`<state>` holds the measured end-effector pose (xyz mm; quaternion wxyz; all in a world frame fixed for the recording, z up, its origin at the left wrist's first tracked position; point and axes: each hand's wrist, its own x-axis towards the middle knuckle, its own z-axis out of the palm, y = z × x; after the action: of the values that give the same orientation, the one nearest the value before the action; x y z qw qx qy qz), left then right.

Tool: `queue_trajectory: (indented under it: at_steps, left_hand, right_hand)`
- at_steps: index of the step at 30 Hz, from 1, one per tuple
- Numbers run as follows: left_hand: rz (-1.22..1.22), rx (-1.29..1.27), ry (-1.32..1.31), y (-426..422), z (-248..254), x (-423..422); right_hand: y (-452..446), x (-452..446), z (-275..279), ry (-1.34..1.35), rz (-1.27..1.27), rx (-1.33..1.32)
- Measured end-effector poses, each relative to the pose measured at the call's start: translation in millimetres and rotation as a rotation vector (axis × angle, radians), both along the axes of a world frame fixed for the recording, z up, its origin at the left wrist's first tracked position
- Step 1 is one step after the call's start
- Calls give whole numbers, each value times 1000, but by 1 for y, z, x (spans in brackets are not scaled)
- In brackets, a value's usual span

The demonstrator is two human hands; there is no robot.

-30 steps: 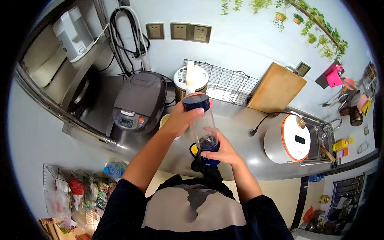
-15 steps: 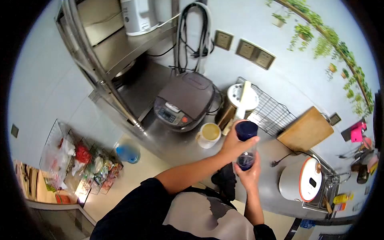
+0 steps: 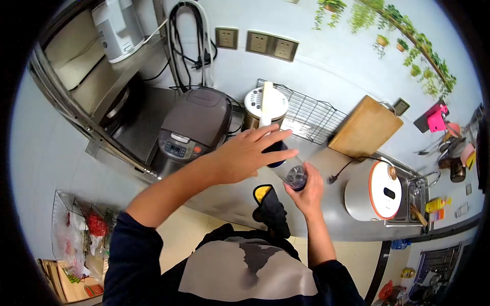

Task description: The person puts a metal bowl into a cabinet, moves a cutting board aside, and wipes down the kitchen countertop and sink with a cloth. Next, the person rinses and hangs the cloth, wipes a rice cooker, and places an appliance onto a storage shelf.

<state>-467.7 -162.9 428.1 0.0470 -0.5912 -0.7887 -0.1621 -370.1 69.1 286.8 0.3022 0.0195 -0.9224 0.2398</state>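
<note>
A clear bottle (image 3: 296, 176) with a dark blue cap (image 3: 275, 153) tilts above the counter. My right hand (image 3: 309, 193) wraps round its clear lower end. Over the cap lies my left hand (image 3: 245, 155), palm down, fingers stretched and spread across it; whether the palm touches the cap I cannot tell. Below the hands, a black pouch-like item with a yellow lining (image 3: 270, 211) lies at the counter's front edge. Behind my left hand stands a canister with a white top (image 3: 275, 106), a pale-handled utensil (image 3: 266, 99) across it.
A brown rice cooker (image 3: 196, 122) sits left of my hands, beside a metal shelf. A wire rack (image 3: 316, 115) and a wooden cutting board (image 3: 365, 127) are at the wall. To the right, a white appliance with an orange rim (image 3: 370, 194) stands near the sink, its plug (image 3: 334, 178) on the counter.
My left hand has loosened from the cap and spread its fingers over it. The bottle has tilted from near upright. The view has shifted, and the cream mug no longer shows.
</note>
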Motion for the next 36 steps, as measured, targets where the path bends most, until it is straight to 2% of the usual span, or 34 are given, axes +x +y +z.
queue_trajectory:
  at_steps: [3, 5, 6, 8, 9, 10, 12, 13, 14, 18, 21, 26, 28, 36]
  left_hand:
    - [-71, -41, 38, 10, -2, -15]
    - [14, -97, -164, 8, 0, -18]
    - [9, -103, -170, 8, 3, -19]
    - [264, -114, -571, 8, 13, -21]
    - [241, -2, -731, 3, 1, -30]
    - [258, 82, -1007, 0, -10, -39]
    - [245, 235, -1326, -4, -20, -43]
    - [234, 231, -1328, -4, -21, -41]
    - [175, 331, -1363, -6, -21, -34]
    - [-26, 550, -1417, -3, -39, -14]
    - [-74, 599, -1394, 2, -48, -3]
    - [-186, 672, -1349, 10, -59, 10]
    - [-177, 692, -1364, 11, -62, 15]
    - [-55, 675, -1474, 15, -73, 11]
  right_hand:
    - [1, 0, 3, 11, 29, 39]
    - [0, 2, 2, 34, 43, 65]
    - [0, 3, 0, 28, 37, 59]
    - [4, 6, -4, 32, 3, 67]
    - [7, 5, -6, 32, -2, 68]
    - [10, 7, -9, 23, -30, 41]
    - [18, 10, -18, 10, -68, 18]
    - [23, 9, -24, 80, -32, -14]
    - [27, 10, -29, 148, 5, -46]
    - [27, 11, -34, 209, 35, -106]
    - [25, 11, -35, 268, 99, -236]
    - [24, 18, -26, 242, 102, -203]
    - [23, 19, -30, 172, 81, -277]
    - [24, 23, -34, 180, 128, -240]
